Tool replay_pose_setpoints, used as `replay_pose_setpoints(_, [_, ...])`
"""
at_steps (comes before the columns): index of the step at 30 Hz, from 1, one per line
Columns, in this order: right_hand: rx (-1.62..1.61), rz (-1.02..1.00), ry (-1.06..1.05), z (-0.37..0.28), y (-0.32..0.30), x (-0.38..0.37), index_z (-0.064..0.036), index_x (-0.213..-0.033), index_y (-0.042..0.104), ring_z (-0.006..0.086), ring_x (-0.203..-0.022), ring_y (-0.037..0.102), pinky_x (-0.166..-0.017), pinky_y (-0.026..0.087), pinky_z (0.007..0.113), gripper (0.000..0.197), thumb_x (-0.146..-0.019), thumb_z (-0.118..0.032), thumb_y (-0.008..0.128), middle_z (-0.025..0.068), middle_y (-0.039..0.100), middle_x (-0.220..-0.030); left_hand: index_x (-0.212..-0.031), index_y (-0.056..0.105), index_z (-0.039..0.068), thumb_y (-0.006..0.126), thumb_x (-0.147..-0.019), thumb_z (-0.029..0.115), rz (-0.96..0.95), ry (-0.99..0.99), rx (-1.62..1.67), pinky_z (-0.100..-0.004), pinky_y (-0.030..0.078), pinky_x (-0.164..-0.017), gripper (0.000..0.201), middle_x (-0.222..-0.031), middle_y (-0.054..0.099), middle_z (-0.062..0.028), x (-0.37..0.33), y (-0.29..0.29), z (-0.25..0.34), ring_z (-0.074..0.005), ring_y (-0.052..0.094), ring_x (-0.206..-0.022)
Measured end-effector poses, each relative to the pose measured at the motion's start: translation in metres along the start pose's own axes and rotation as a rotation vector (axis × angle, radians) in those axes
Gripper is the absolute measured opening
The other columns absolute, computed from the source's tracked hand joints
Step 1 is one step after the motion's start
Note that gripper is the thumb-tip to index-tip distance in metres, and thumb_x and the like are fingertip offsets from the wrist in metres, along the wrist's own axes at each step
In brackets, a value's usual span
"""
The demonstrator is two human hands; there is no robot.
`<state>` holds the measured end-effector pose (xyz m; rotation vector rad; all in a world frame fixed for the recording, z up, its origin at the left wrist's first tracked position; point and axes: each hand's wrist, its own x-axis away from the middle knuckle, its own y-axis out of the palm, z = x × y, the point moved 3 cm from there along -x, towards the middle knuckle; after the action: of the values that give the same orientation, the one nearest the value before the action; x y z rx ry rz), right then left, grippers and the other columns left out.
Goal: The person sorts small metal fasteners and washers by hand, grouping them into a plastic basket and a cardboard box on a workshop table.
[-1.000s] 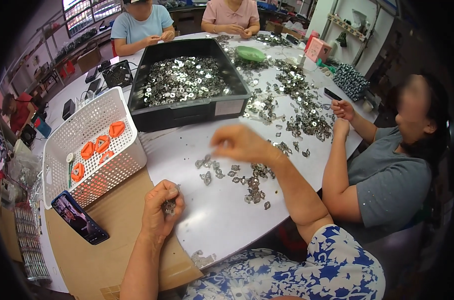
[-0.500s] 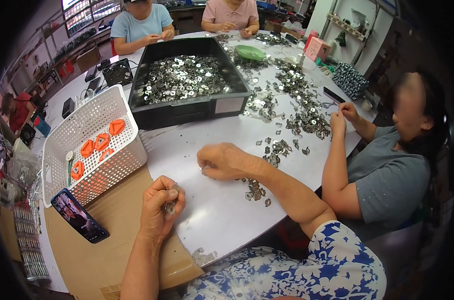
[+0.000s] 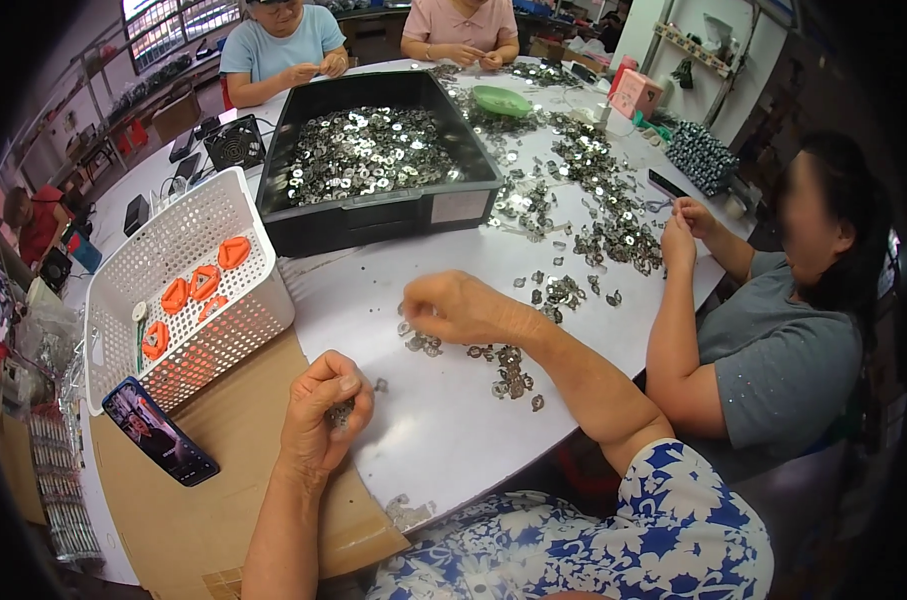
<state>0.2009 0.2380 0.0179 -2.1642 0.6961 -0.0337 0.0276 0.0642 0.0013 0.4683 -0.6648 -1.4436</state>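
Observation:
My left hand (image 3: 321,412) is closed in a loose fist around several small stamped metal pieces (image 3: 341,412), which show between its fingers. A single metal piece (image 3: 380,385) is just right of that thumb. My right hand (image 3: 458,306) hovers over the white table with its fingers curled together; whatever they may hold is hidden. Below its fingertips lies a little group of metal pieces (image 3: 423,343). More pieces (image 3: 512,375) are spread under and beside my right wrist.
Beyond my hands stands a black bin (image 3: 373,222) full of metal pieces. A white perforated basket (image 3: 188,355) with orange triangular parts is at left, a propped phone (image 3: 158,432) on cardboard (image 3: 263,470) before it. A co-worker (image 3: 773,340) sits close at right; two others sit across.
My right hand has shifted slightly up and right, uncovering metal pieces below its fingers. A loose piece now shows beside my left thumb, where the left hand has hardly moved.

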Motion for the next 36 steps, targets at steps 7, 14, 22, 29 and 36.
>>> replay_pose_setpoints(7, [-0.048, -0.078, -0.009, -0.017, 0.010, 0.000, -0.0012, -0.082, 0.065, 0.0295, -0.072, 0.067, -0.071, 0.053, 0.042, 0.013, -0.084, -0.013, 0.069, 0.0120, 0.068, -0.075, -0.088, 0.052, 0.007, 0.063, -0.095, 0.011, 0.023, 0.003, -0.027, -0.0160, 0.029, -0.036, 0.014, -0.074, 0.060, -0.0081, 0.007, -0.001, -0.002, -0.0066, 0.046, -0.050])
replay_pose_setpoints(14, [-0.076, -0.146, -0.124, -0.025, 0.008, 0.001, -0.0002, -0.086, 0.066, 0.0241, -0.071, 0.068, -0.067, 0.054, 0.035, 0.008, -0.082, -0.007, 0.069, 0.0116, 0.069, -0.078, -0.090, 0.054, 0.008, 0.061, -0.098, 0.013, 0.057, 0.013, -0.047, -0.0198, 0.028, -0.040, 0.012, -0.071, 0.059, -0.0059, -0.003, 0.000, 0.000, -0.0082, 0.046, -0.050])
replay_pose_setpoints(22, [0.016, -0.557, -0.039, -0.046, 0.015, 0.017, 0.0003, -0.083, 0.065, 0.0282, -0.073, 0.068, -0.071, 0.054, 0.040, 0.011, -0.079, -0.009, 0.070, 0.0111, 0.067, -0.075, -0.087, 0.052, 0.009, 0.059, -0.104, 0.029, 0.105, -0.012, -0.115, -0.0165, 0.023, -0.037, 0.028, -0.067, 0.048, -0.0003, -0.001, -0.001, -0.004, -0.0047, 0.040, -0.050])
replay_pose_setpoints(29, [0.178, -0.596, -0.033, -0.047, 0.025, 0.019, -0.0015, -0.086, 0.063, 0.0314, -0.076, 0.068, -0.069, 0.051, 0.042, 0.006, -0.083, -0.006, 0.065, 0.0140, 0.065, -0.074, -0.087, 0.055, 0.007, 0.060, -0.104, 0.025, 0.104, -0.055, -0.082, -0.0176, 0.024, -0.037, 0.026, -0.067, 0.052, -0.0016, 0.000, -0.003, -0.006, -0.0062, 0.044, -0.049])
replay_pose_setpoints(36, [0.041, -0.632, -0.063, -0.057, 0.031, 0.020, -0.0020, -0.091, 0.062, 0.0276, -0.070, 0.068, -0.066, 0.052, 0.040, 0.017, -0.078, -0.008, 0.070, 0.0098, 0.066, -0.074, -0.087, 0.059, 0.006, 0.063, -0.102, 0.021, 0.122, -0.084, -0.052, -0.0187, 0.025, -0.037, 0.021, -0.068, 0.058, -0.0028, -0.001, -0.005, -0.008, -0.0065, 0.046, -0.048])
